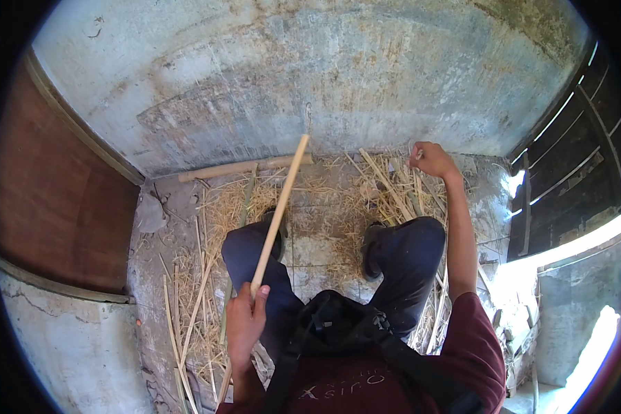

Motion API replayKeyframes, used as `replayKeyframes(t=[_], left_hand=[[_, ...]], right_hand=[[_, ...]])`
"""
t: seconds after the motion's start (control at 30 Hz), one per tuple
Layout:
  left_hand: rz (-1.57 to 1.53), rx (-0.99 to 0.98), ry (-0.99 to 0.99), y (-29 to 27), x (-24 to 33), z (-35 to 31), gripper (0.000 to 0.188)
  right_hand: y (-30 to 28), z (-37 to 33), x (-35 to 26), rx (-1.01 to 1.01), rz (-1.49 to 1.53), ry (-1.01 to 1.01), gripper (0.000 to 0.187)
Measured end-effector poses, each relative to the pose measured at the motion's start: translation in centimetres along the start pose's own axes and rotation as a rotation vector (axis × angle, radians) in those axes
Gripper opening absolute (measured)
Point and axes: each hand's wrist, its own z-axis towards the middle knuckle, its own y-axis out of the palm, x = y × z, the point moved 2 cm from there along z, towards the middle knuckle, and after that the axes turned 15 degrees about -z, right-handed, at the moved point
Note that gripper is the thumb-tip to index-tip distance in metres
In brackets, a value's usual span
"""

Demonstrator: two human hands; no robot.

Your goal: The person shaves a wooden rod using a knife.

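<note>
My left hand (248, 319) is closed round the lower end of a long, pale stick (280, 214), smooth and probably bamboo. The stick slants up and away over my left knee, its far end pointing at the wall. Out to the right, beyond my right knee, my right hand (432, 160) is held above the littered floor with its fingers curled together. Something small and pale shows at its fingertips, too small to name. The two hands are well apart, and the right one does not touch the stick.
Straw-like shavings (221, 207) and thin split strips (201, 303) litter the floor on both sides of my legs. A thick pole (245, 168) lies along the foot of the stained wall (338, 76). A brown panel (69, 186) stands left; dark slatted boards (566, 172) stand right.
</note>
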Motion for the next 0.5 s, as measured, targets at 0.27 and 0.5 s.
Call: replayKeyframes(t=[0.27,0.5], left_hand=[[-0.194,-0.015,0.052,1.4,-0.3,4.5,0.037],[-0.76,-0.306,-0.01,4.4,2.2,6.6,0.028]], right_hand=[[-3.3,-0.6,-7.5,0.382,0.314,0.026,0.028],[-6.6,-7.5,-18.6,0.628,0.729,-0.288,0.02]])
